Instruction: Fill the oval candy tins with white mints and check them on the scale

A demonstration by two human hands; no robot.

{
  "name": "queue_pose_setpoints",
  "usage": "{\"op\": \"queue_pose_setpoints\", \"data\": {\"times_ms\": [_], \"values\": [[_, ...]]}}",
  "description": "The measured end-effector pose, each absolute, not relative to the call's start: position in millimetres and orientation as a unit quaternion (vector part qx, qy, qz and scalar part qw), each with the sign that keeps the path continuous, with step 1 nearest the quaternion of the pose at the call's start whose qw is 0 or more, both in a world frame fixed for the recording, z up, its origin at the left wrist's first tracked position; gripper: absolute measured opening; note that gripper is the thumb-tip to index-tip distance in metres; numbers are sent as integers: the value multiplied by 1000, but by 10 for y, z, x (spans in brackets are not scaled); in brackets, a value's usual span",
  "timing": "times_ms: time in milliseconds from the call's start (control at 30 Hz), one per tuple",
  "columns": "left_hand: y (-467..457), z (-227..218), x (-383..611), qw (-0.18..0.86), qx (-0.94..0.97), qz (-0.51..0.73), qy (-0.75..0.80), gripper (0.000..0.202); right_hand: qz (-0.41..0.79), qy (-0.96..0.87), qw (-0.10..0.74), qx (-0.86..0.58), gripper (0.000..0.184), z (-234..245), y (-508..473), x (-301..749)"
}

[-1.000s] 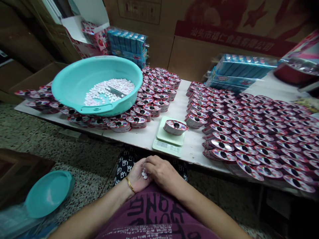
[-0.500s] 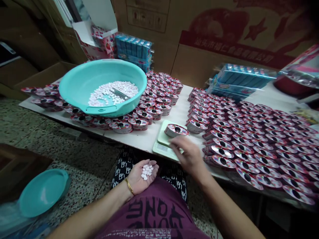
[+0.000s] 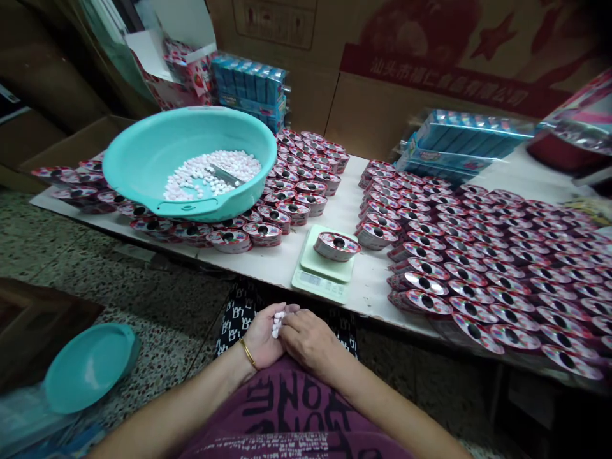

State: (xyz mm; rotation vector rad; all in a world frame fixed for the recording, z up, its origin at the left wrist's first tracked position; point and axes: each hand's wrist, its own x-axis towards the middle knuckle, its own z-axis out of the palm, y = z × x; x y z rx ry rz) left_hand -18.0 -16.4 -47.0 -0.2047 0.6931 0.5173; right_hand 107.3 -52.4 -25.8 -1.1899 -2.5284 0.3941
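Note:
My left hand [image 3: 265, 336] lies cupped, palm up, at my lap and holds a small heap of white tablet candies [image 3: 276, 324]. Over that palm my right hand [image 3: 308, 338] is bent, fingers together, its fingertips at the candies; what they pinch, if anything, is hidden. In front of both hands a pale green scale [image 3: 322, 285] rests at the table's edge. An oval red-and-white container [image 3: 337, 247] with a dark round hole in its top stands on it, apart from my hands.
A turquoise basin [image 3: 191, 121] with more white candies and a grey scoop [image 3: 224, 175] sits left, over rows of similar containers [image 3: 268, 234]. More containers [image 3: 471, 287] fill the right side. Blue packs [image 3: 468, 143] stand behind. Another turquoise basin [image 3: 90, 366] is low at left.
My right hand has moved from beside the container on the scale down and left to the candies in my left palm. The container stays on the scale. The view has shifted slightly.

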Motion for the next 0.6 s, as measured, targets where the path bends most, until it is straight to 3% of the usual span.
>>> {"op": "queue_pose_setpoints", "data": {"times_ms": [233,367,600], "values": [[-159,-435,-172,901,-102,273,321,19,157,-832,293,-443,19,-7,-378,1381],[-162,-404,-170,904,-98,255,329,21,92,-752,383,-529,17,296,-52,1823],[-172,-434,-188,900,-105,268,328,20,-8,-711,357,-605,22,258,297,2190]]}}
